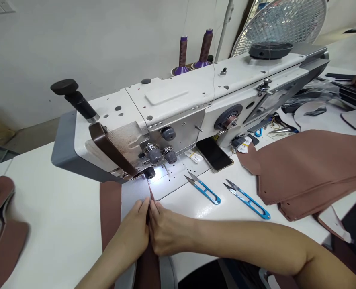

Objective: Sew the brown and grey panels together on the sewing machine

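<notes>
A white industrial sewing machine [178,108] stands across the table, its lamp lighting the needle area [146,176]. A brown leather-like piece [110,208] with a grey underside runs from under the presser foot toward me. My left hand [132,237] and my right hand [166,233] are pressed side by side just in front of the needle. Both sets of fingers are closed, pinching a narrow folded edge of the brown piece [149,196] between them.
Two blue thread snips [205,190] [248,200] lie to the right of the needle. A phone [214,154] rests under the machine arm. Stacked brown cut pieces [310,168] lie at right, more brown pieces [3,237] at left. Purple thread cones [194,50] and a fan [280,20] stand behind.
</notes>
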The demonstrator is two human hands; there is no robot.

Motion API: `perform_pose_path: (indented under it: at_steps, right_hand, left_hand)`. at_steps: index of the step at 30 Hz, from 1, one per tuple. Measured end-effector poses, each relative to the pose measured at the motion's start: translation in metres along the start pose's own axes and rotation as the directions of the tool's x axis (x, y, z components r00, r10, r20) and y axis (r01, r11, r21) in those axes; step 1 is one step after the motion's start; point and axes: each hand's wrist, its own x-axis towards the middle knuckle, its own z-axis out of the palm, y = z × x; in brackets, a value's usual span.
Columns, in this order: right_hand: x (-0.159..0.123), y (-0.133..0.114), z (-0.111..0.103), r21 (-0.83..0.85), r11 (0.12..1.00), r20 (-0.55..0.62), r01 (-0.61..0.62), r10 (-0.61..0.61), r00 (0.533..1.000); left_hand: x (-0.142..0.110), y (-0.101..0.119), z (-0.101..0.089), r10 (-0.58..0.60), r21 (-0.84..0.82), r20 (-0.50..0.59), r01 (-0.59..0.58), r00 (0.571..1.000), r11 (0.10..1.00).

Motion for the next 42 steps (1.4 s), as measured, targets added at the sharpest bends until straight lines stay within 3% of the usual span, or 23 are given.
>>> perform_pose_path:
  at_steps: [9,19,23,30,37,42]
  right_hand:
    - [0.002,0.02,0.009,-0.064,0.998,-0.1,-0.014,0.007,0.995]
    - [-0.001,0.005,-0.003,0.024,1.0,-0.06,0.002,-0.001,0.998]
    - [0.002,0.011,0.002,0.001,1.0,-0.065,-0.01,0.01,0.998]
    - [0.002,0.019,0.01,-0.01,1.0,-0.144,-0.01,0.008,0.99]
    - [-0.001,0.007,0.0,0.106,0.994,-0.044,0.017,-0.013,0.999]
    - [0.003,0.018,0.006,0.055,0.999,-0.038,-0.002,0.004,0.999]
  left_hand:
    - [0.027,0.001,-0.015,0.006,0.043,-0.032,-0.005,0.999,0.999]
    - [0.011,0.002,-0.006,-0.018,0.051,-0.008,0.019,1.0,0.999]
    - [0.019,0.008,-0.013,-0.023,0.086,0.02,0.021,1.0,0.996]
    - [0.032,0.01,-0.025,-0.04,0.121,-0.038,0.044,0.999,0.992]
    - [0.011,0.002,-0.004,0.037,0.125,-0.059,-0.03,0.998,0.992]
    - [0.022,0.009,-0.011,0.03,0.11,-0.058,-0.023,0.998,0.994]
